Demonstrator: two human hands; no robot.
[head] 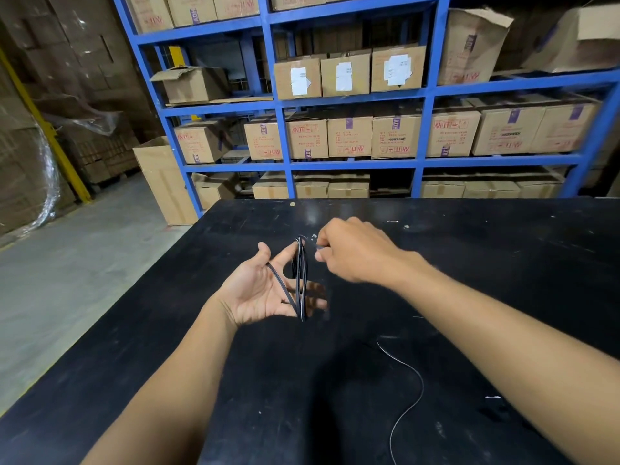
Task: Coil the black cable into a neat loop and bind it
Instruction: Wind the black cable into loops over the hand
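The black cable [299, 280] is wound in several turns around the spread fingers of my left hand [265, 286], which is held palm up above the black table [469, 263]. One strand crosses the palm from the thumb side. My right hand [352, 250] is just to the right of the coil's top, fingers pinched on the cable near the fingertips of the left hand. A loose tail of the cable [407, 394] lies in a curve on the table at the lower right and runs off the bottom edge.
Behind the table stands a blue shelf rack [422, 129] filled with cardboard boxes. A tall carton [164, 182] leans at the table's far left corner. Grey concrete floor [67, 263] lies to the left, with a yellow post [50, 135] and wrapped pallets.
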